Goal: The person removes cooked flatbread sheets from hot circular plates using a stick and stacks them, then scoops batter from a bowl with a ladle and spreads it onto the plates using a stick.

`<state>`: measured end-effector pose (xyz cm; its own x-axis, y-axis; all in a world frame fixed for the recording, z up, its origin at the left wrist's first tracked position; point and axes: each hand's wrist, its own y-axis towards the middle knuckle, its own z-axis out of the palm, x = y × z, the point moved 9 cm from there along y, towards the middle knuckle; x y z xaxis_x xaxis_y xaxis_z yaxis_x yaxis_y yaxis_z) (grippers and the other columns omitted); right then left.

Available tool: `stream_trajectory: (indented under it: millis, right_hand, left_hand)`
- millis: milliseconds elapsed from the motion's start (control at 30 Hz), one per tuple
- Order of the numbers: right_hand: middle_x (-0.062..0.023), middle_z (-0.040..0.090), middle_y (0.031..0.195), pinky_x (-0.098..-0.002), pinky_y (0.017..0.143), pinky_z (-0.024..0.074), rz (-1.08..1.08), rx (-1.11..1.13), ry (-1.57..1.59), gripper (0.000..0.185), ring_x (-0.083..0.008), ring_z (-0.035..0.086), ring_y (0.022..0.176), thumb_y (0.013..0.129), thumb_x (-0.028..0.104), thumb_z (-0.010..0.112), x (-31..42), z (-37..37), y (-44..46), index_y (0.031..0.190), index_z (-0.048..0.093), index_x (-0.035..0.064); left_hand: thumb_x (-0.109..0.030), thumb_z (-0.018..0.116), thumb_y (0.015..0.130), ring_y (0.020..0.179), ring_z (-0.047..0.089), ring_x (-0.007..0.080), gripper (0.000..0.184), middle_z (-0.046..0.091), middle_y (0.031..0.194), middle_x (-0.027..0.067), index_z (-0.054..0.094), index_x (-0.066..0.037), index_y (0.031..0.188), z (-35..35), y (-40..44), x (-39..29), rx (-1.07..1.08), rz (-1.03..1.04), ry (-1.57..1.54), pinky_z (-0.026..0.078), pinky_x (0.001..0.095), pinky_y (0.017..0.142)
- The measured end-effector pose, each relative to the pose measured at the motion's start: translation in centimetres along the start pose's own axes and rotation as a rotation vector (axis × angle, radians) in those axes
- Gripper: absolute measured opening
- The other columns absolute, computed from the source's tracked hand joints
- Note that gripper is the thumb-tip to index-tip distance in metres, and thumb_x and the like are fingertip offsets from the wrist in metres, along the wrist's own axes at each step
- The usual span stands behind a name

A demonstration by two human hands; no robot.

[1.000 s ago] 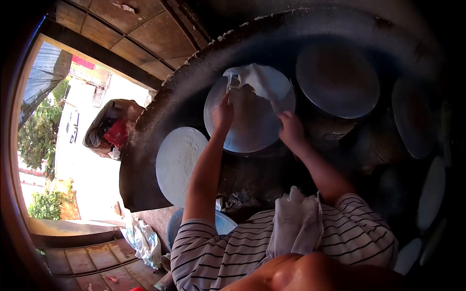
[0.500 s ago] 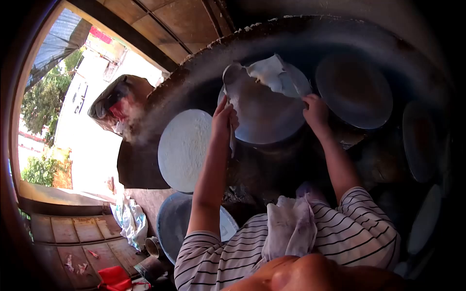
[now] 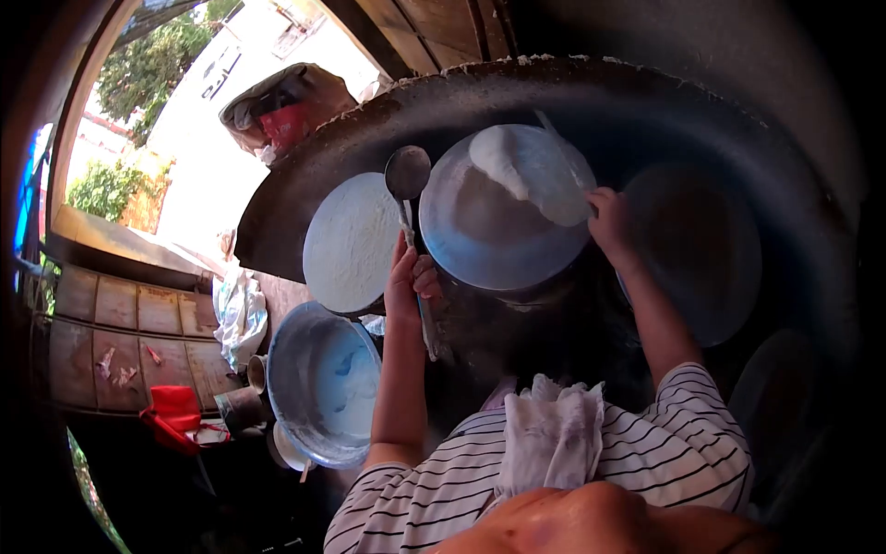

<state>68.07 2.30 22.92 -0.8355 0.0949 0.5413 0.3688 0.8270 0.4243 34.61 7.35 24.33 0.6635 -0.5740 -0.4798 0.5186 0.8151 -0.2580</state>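
Observation:
My left hand [image 3: 411,282] is closed round the handle of a ladle [image 3: 408,173], its dark bowl raised between two round griddles. At the rim of the middle griddle [image 3: 471,263], my right hand [image 3: 609,222] grips a thin, flat scraper [image 3: 565,148], its blade slanting away over the surface. Beside the blade, a white patch of batter [image 3: 503,157] covers the upper right of this griddle, thickest at its left edge. Left of the ladle is another griddle coated with white batter [image 3: 349,245].
A blue basin [image 3: 309,314] with white batter stands at the lower left. Dark griddles [image 3: 692,249] lie to the right, inside a curved, crusted stove wall [image 3: 572,72]. A red item [image 3: 173,411] and a metal can [image 3: 242,406] are at far left.
The ladle has moved left, off the middle griddle. The white piece that was raised and folded at the scraper now lies lower on the griddle. The camera view has shifted.

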Motion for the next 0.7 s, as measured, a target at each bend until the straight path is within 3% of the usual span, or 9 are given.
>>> stream_trajectory:
  millis: [67, 133, 333, 367, 467, 567, 667, 700]
  right_hand:
    - [-0.0094, 0.064, 0.099, -0.0407, 0.079, 0.0483, 0.020, 0.096, 0.021, 0.024, -0.0301, 0.058, 0.094, 0.074, 0.002, 0.056, -1.2, 2.4, 0.3, 0.092, 0.070, 0.0075]
    - [-0.0110, 0.063, 0.096, -0.0416, 0.078, 0.0481, 0.015, 0.254, 0.122, 0.024, -0.0332, 0.058, 0.092, 0.073, 0.000, 0.053, 2.2, 5.9, 0.7, 0.090, 0.068, 0.0070]
    - [-0.0151, 0.062, 0.090, -0.0407, 0.075, 0.0468, -0.073, 0.259, 0.352, 0.028, -0.0355, 0.058, 0.089, 0.066, 0.000, 0.054, 7.4, 7.1, -2.3, 0.090, 0.068, 0.0060]
    - [-0.0107, 0.063, 0.093, -0.0413, 0.079, 0.0474, -0.195, 0.220, 0.388, 0.023, -0.0335, 0.058, 0.089, 0.069, 0.001, 0.053, 7.3, 5.5, -2.4, 0.086, 0.068, 0.0071]
    - [-0.0085, 0.064, 0.094, -0.0402, 0.080, 0.0474, -0.215, 0.152, 0.273, 0.027, -0.0318, 0.057, 0.090, 0.069, 0.001, 0.053, 1.7, 2.4, 2.4, 0.088, 0.069, 0.0087]
    - [-0.0072, 0.064, 0.092, -0.0395, 0.081, 0.0476, -0.196, 0.325, 0.139, 0.028, -0.0312, 0.057, 0.091, 0.068, 0.000, 0.054, 0.5, 7.3, 5.7, 0.089, 0.070, 0.0097]
    - [-0.0070, 0.064, 0.088, -0.0389, 0.080, 0.0476, -0.241, 0.317, 0.273, 0.028, -0.0315, 0.057, 0.091, 0.066, 0.000, 0.056, 5.6, 8.2, 2.2, 0.087, 0.070, 0.0094]
    - [-0.0075, 0.064, 0.088, -0.0384, 0.080, 0.0476, -0.226, 0.345, 0.296, 0.027, -0.0314, 0.057, 0.090, 0.065, 0.000, 0.056, 5.8, 8.3, 0.0, 0.086, 0.070, 0.0088]
  left_hand:
    - [-0.016, 0.038, 0.099, 0.048, 0.032, 0.0052, 0.047, 0.035, 0.068, -0.0026, 0.030, -0.035, 0.141, 1.0, -0.1, 0.4, -0.076, 0.083, 0.072, 0.029, 0.0190, 0.040]
    - [-0.015, 0.038, 0.098, 0.048, 0.032, 0.0051, 0.048, 0.035, 0.068, -0.0027, 0.029, -0.035, 0.142, 1.7, 0.4, 0.6, -0.120, 0.150, 0.162, 0.029, 0.0191, 0.040]
    - [-0.007, 0.043, 0.095, 0.046, 0.033, 0.0076, 0.053, 0.037, 0.067, -0.0005, 0.030, -0.025, 0.143, 4.2, -0.9, 0.5, -0.130, 0.279, 0.371, 0.031, 0.0235, 0.040]
    - [-0.007, 0.043, 0.095, 0.046, 0.033, 0.0077, 0.053, 0.037, 0.066, -0.0007, 0.030, -0.025, 0.144, 4.5, -1.4, 0.4, -0.161, 0.299, 0.395, 0.030, 0.0237, 0.039]
    - [-0.007, 0.043, 0.095, 0.044, 0.033, 0.0077, 0.054, 0.034, 0.063, -0.0018, 0.028, -0.021, 0.145, 5.7, -1.9, -0.7, -0.259, 0.393, 0.482, 0.029, 0.0236, 0.039]
    - [-0.007, 0.043, 0.094, 0.045, 0.032, 0.0063, 0.057, 0.032, 0.060, -0.0029, 0.025, -0.020, 0.146, 5.0, -0.3, -0.7, -0.337, 0.400, 0.539, 0.026, 0.0227, 0.037]
    - [-0.008, 0.043, 0.094, 0.045, 0.032, 0.0059, 0.056, 0.032, 0.061, -0.0029, 0.026, -0.019, 0.145, 4.8, 0.2, -0.3, -0.459, 0.413, 0.526, 0.026, 0.0224, 0.037]
    - [-0.009, 0.044, 0.094, 0.045, 0.031, 0.0058, 0.056, 0.032, 0.062, -0.0029, 0.025, -0.019, 0.146, 5.0, 0.1, -0.2, -0.393, 0.416, 0.517, 0.027, 0.0220, 0.038]
